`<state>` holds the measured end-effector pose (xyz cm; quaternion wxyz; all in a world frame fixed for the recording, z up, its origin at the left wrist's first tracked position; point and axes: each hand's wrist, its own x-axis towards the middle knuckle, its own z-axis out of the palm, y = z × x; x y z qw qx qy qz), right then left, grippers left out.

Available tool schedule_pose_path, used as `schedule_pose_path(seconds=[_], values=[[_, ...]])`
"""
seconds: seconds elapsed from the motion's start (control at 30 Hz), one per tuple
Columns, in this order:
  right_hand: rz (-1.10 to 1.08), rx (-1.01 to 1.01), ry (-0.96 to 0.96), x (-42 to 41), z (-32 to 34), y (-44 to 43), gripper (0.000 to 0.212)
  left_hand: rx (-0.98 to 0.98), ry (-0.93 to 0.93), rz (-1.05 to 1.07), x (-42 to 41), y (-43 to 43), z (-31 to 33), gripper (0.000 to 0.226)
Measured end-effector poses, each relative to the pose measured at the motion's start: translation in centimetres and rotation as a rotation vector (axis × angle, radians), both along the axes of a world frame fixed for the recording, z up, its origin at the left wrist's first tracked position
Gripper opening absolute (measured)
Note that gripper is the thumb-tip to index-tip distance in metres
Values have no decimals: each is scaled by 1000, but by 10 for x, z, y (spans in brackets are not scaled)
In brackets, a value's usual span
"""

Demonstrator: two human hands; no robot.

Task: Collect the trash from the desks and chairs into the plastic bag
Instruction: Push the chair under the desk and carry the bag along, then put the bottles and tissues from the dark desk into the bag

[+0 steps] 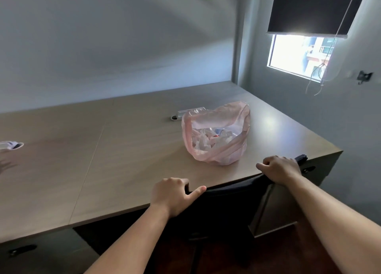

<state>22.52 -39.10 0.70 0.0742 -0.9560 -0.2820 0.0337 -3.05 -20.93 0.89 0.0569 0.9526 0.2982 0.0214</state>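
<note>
One desk [127, 150] carries one pink bag [216, 148], open-mouthed and full of crumpled trash too jumbled to count. Behind the bag sits one cable port [179, 115]; a second shows at the desk's far left edge [12, 145]. Two hands [173, 193] [280, 167] grip one black chair back [226, 193] at the desk's near edge. One window [299, 55] is lit.

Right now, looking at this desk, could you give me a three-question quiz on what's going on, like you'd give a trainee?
1. True or false: the pink plastic bag lies flat and empty.
2. What do both hands grip? A) chair back B) bag C) blind cord
3. Fill in: the bag stands on the ____.

Key: 1 false, it stands open with trash inside. 2 A: left hand and right hand hold the black chair back. 3 desk.
</note>
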Motion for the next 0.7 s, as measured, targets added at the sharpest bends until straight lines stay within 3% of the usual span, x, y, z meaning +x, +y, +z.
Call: schedule_pose_path(seconds=[0.17, 0.27, 0.4, 0.7], values=[[-14, 154, 181, 34, 14, 32, 29, -272, 110, 67, 29, 25, 15, 52], [-7, 288, 149, 57, 32, 61, 32, -186, 12, 83, 65, 47, 27, 43], [38, 380, 152, 99, 39, 95, 15, -159, -76, 146, 116, 73, 35, 51], [105, 506, 485, 202, 5, 158, 27, -259, 31, 333, 236, 113, 2, 64]])
